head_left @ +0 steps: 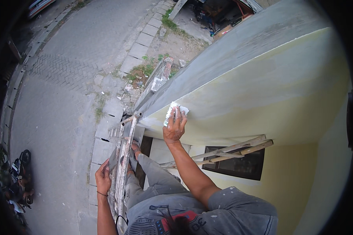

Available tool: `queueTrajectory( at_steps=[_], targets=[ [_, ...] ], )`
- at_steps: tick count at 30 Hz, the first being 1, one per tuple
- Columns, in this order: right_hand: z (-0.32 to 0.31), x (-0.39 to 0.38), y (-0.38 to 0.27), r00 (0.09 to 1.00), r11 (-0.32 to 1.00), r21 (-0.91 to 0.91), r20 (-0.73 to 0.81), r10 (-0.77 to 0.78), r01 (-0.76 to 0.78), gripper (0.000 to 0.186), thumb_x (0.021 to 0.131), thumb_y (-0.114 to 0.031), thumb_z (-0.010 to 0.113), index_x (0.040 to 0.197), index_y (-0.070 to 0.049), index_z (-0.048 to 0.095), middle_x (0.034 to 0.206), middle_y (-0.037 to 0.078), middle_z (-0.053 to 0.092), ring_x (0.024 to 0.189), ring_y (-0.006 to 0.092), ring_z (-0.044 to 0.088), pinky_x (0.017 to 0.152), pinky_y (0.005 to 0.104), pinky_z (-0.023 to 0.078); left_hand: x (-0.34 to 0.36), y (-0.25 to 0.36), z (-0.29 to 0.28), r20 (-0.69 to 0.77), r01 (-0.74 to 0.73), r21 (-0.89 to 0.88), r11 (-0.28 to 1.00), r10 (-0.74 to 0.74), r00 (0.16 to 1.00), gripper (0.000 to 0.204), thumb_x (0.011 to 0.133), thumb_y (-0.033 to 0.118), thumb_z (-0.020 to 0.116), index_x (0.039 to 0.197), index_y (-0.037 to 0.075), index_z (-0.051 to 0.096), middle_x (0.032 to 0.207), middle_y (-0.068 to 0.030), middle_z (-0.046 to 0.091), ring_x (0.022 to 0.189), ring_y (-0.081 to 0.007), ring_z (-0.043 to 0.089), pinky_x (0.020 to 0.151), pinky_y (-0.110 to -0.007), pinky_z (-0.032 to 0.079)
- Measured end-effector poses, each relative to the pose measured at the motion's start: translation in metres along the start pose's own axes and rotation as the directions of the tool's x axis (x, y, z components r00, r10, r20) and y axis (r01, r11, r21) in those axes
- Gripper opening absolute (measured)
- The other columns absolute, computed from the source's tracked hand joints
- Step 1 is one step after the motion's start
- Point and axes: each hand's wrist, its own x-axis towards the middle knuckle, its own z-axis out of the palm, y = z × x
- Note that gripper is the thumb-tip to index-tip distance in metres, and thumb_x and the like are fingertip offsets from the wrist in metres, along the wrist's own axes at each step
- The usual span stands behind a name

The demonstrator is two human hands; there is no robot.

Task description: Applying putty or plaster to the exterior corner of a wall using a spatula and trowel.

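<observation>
My right hand [174, 127] reaches up to the sloping wall underside [223, 98]. It is closed on a flat, white-smeared scraper [171, 111], which lies against the pale surface just below the wall's lower edge. My fingers cover most of the scraper. Low on the left, my left hand [103, 179] is at the paint-spattered scaffold rail [123, 168], its fingers bent together. What they hold, if anything, cannot be made out. Between the rails and the wall, my feet [135, 149] stand high above the ground.
Bamboo poles [239, 150] slant in front of a dark window [239, 166] on the yellow wall. A paved street [62, 105] runs far below on the left, with motorcycles [21, 176] parked along it. Rubble and weeds [141, 76] lie beside the wall's foot.
</observation>
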Motion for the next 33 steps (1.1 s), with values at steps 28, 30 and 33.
queueTrajectory(
  at_steps=[28,30,33],
  targets=[
    [-0.199,0.002,0.0,0.71,0.492,0.857,0.25,-0.659,0.154,0.042,0.081,0.005,0.063,0.119,-0.005,0.074,0.125,0.014,0.072,0.128,0.0359,0.06,0.118,0.0615,0.03,-0.03,0.087,0.086,0.536,0.545,-0.823,0.158,-0.097,0.838,0.043,0.102,0.011,0.058,0.143,-0.001,0.049,0.137,-0.0137,0.06,0.127,-0.027,0.059,0.11,-0.046,0.047],
    [-0.189,-0.007,-0.002,0.756,0.53,0.84,0.272,-0.595,0.115,0.042,0.081,0.005,0.064,0.12,-0.006,0.074,0.125,0.014,0.072,0.128,0.0362,0.06,0.118,0.0615,0.03,-0.033,0.082,0.076,0.528,0.537,-0.82,0.196,-0.1,0.843,0.043,0.102,0.011,0.058,0.142,0.0,0.049,0.137,-0.0134,0.061,0.126,-0.0267,0.06,0.109,-0.046,0.048],
    [-0.165,-0.035,0.011,0.808,0.62,0.783,0.342,-0.479,0.036,0.041,0.081,0.002,0.067,0.121,-0.004,0.072,0.123,0.015,0.072,0.127,0.0373,0.061,0.117,0.0585,0.032,-0.04,0.077,0.067,0.482,0.5,-0.841,0.209,-0.132,0.866,0.041,0.103,0.011,0.057,0.141,0.0,0.05,0.135,-0.0129,0.062,0.124,-0.0264,0.062,0.108,-0.046,0.049]
  ],
)
